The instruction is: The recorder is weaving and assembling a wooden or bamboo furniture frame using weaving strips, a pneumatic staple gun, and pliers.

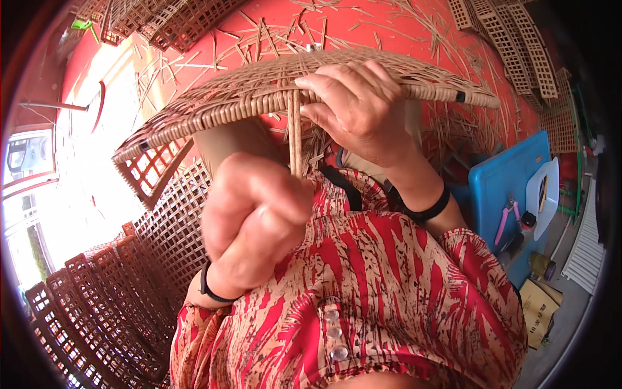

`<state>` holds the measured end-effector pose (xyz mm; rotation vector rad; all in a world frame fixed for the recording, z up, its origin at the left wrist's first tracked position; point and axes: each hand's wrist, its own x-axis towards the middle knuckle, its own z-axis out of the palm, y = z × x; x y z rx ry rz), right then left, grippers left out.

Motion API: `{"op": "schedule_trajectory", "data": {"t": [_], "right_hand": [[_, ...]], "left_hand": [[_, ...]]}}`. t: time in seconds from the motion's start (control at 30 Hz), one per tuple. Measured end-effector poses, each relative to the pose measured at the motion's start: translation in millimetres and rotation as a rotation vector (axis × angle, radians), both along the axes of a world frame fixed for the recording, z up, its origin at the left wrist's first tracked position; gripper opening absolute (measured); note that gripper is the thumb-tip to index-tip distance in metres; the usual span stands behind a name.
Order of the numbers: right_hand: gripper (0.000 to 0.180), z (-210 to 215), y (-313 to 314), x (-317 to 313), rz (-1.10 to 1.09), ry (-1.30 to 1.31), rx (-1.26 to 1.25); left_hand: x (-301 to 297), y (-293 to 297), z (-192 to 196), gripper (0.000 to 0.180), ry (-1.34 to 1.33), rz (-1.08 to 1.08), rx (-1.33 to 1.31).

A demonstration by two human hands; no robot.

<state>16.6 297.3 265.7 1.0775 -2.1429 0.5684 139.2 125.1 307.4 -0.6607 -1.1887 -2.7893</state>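
A brown woven wicker panel (223, 107) spans my lap, its wrapped rim toward me and a small black band near each end of that rim. My right hand (366, 107) lies over the rim right of its middle, fingers on the weave and thumb below, gripping it. From the rim a flat wicker strand (295, 133) runs straight down toward me. My left hand (256, 217), slightly blurred, is closed in a fist around the strand's lower end. The fingertips of that fist are hidden.
Wicker offcuts (259, 42) litter the red floor. Stacked brown lattice panels (103, 305) stand at my left, with more lattice panels (515, 45) at the far right. A blue stool (483, 188) on my right carries pink-handled pliers (503, 220) and a white tray (551, 188).
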Motion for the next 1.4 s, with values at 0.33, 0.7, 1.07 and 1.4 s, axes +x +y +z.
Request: {"op": "schedule_trajectory", "data": {"t": [0.33, 0.7, 1.07, 1.4], "right_hand": [[0.032, 40, -2, -48, -0.066, 0.095, -0.012], [0.034, 48, -2, -161, -0.074, -0.064, -0.005], [0.033, 60, -15, -193, -0.146, -0.273, 0.049], [0.033, 60, -20, -199, -0.134, -0.261, 0.087]], "left_hand": [[-52, 18, 6, 0.012, 0.024, 0.463, -0.282], [-190, -28, 1, 0.018, -0.236, 0.308, 0.080], [-246, -17, -8, 0.021, -0.357, 0.304, -0.395], [-269, 5, -50, 0.027, -0.256, 0.563, -0.361]]}}
